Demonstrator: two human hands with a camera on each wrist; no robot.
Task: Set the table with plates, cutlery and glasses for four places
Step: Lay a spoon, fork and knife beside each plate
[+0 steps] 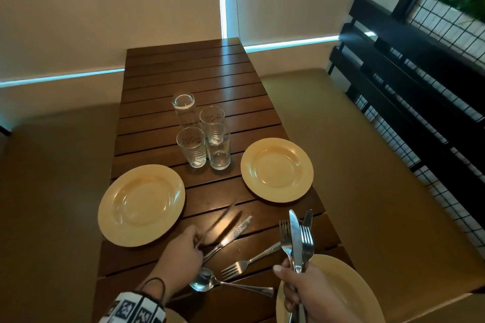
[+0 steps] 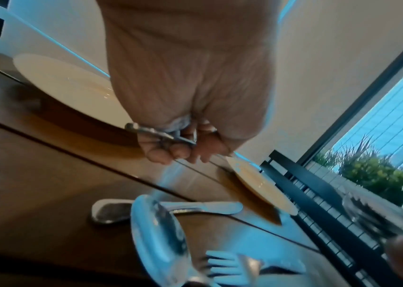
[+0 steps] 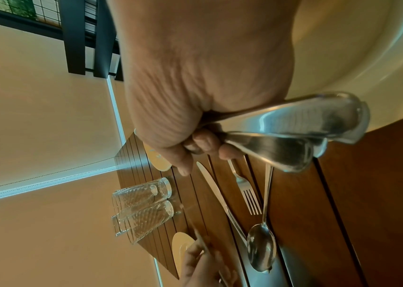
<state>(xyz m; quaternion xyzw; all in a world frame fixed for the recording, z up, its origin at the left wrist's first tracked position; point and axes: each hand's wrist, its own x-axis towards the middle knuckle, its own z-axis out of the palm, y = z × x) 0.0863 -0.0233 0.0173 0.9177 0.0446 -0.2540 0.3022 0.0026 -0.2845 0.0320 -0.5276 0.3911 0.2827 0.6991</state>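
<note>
Left hand: the left hand (image 1: 183, 245) is curling its fingers round the handle end of one blurred piece of cutlery (image 1: 217, 223), gripping it just above the table (image 1: 189, 65); the left wrist view is showing the thin metal handle (image 2: 161, 134) lying across the fingertips (image 2: 156, 155).
Which piece: it is blurring too much to tell knife from fork.
Right hand: the right hand (image 1: 309, 294) is clamping a bundle of cutlery (image 1: 298, 241) upright, two forks and two knives fanning out above the fist; the handles (image 3: 293, 132) are sticking out below the fist in the right wrist view.
Loose cutlery: a knife (image 1: 231, 235) is lying slantwise just right of the left hand, a fork (image 1: 246, 262) and a spoon (image 1: 210, 279) are lying between the two hands, all flat on the dark wooden slats.
Plates: one pale yellow plate (image 1: 141, 204) is sitting just beyond the left hand; a second plate (image 1: 277, 169) is sitting well beyond the right hand; a third plate (image 1: 351, 286) is lying right under the right hand; the rim of a fourth plate (image 1: 174, 317) is peeping out under the left wrist.
Glasses: four clear glasses (image 1: 202, 134) are standing close together, well beyond both hands, between the two far plates.
</note>
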